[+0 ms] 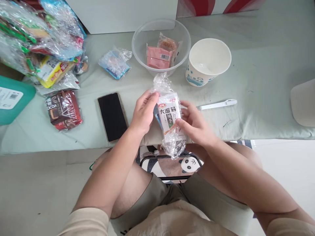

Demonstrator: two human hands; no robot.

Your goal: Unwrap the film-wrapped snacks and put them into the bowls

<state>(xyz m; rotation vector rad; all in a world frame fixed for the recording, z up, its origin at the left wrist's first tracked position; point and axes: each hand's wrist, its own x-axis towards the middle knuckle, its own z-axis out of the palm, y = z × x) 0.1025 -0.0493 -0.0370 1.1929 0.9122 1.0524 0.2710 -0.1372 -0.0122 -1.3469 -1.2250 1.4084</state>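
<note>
Between my hands is a white snack packet (169, 114) in crinkled clear plastic wrap, with Chinese lettering and a strip of blue showing at its left side. My left hand (145, 113) pinches the wrap at the packet's upper left. With thumb and fingers, my right hand (194, 124) grips the packet's right edge. Loose plastic sticks out at the top and hangs at the bottom, past the table's front edge. Just beyond the packet stands a clear plastic bowl (137, 49) holding a pink packet (158, 57) and a wrapped round brown snack (167, 43).
A paper tub (197, 77) stands right of the bowl, with a white utility knife (218, 104) nearer me. Leftward lie a phone (112, 117), a blue wrapped packet (115, 64), a cocoa packet (64, 109), a heap of wrapped snacks (41, 39) and a green container (17, 98).
</note>
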